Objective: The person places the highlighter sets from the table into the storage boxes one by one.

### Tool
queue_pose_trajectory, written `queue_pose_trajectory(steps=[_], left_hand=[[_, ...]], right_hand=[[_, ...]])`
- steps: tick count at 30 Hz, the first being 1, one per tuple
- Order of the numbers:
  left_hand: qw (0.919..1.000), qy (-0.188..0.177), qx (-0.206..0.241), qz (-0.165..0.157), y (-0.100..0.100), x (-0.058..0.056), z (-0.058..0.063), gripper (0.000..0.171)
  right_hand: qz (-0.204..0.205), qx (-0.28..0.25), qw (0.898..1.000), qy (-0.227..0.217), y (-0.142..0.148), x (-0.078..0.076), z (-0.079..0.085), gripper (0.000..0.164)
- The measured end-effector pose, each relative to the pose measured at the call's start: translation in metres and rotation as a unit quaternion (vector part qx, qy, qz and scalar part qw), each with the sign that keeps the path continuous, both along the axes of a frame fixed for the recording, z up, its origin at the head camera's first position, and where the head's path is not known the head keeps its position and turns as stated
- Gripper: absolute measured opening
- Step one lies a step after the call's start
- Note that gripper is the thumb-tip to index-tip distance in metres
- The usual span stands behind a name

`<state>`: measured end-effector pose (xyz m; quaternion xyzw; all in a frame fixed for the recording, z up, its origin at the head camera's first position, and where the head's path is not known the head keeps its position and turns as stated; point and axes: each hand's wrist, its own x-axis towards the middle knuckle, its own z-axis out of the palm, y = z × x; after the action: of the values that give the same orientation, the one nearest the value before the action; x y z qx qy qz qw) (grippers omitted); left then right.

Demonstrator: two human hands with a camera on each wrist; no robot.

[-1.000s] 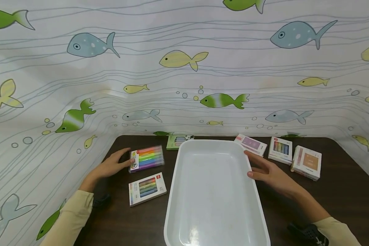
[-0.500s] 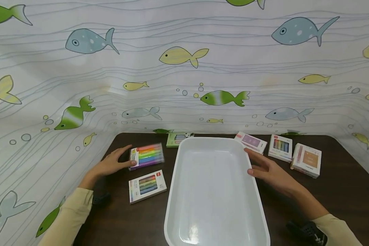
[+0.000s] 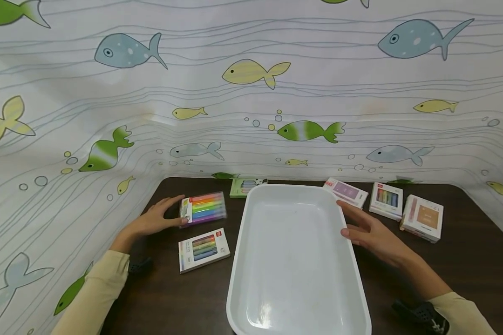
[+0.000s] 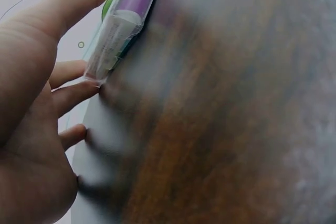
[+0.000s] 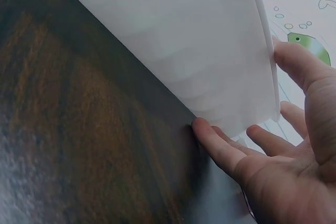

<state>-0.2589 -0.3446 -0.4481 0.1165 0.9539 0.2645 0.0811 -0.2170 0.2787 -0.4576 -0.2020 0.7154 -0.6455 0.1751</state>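
Note:
A clear pack of rainbow-coloured markers lies at the back left of the dark table. My left hand touches its left end, thumb at the near corner, index finger towards the far corner. The left wrist view shows other fingers against or close by the pack's end. A big white tray occupies the centre. Against the outside of its right rim, near the back corner, rest the index finger and thumb of my right hand. In the right wrist view, another fingertip meets the tray's lower edge.
A white box with coloured sticks lies before the marker pack. Behind the tray is a green box. Along the back right lie a purple-labelled box, a white box and a brown-labelled box. Fish-patterned cloth surrounds the table.
My left thumb has slid slightly towards the near corner of the marker pack. The right hand stays at the tray's rim. The head view has shifted a little.

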Motion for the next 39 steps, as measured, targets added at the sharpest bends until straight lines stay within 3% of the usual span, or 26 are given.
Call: queue_pose_trajectory(steps=[10, 16, 26, 33, 39], left_hand=[[0.9998, 0.016, 0.009, -0.002, -0.002, -0.003, -0.003, 0.096], [0.9993, 0.012, 0.036, -0.003, 0.0, -0.003, 0.001, 0.095], [0.9989, 0.02, 0.039, 0.011, 0.009, 0.0, 0.01, 0.095], [0.9958, 0.041, 0.081, -0.008, 0.017, 0.002, 0.019, 0.093], [0.9842, 0.008, 0.177, -0.013, 0.018, 0.004, 0.02, 0.09]], right_hand=[[0.004, 0.009, 1.0, 0.009, 0.001, 0.0, 0.001, 0.072], [0.003, 0.008, 1.0, 0.01, 0.002, -0.001, 0.001, 0.072], [0.001, 0.015, 1.0, 0.011, 0.0, 0.0, 0.002, 0.072], [-0.005, 0.021, 1.0, 0.01, 0.001, 0.001, 0.002, 0.071], [-0.005, 0.02, 1.0, 0.012, 0.001, 0.0, 0.001, 0.071]])
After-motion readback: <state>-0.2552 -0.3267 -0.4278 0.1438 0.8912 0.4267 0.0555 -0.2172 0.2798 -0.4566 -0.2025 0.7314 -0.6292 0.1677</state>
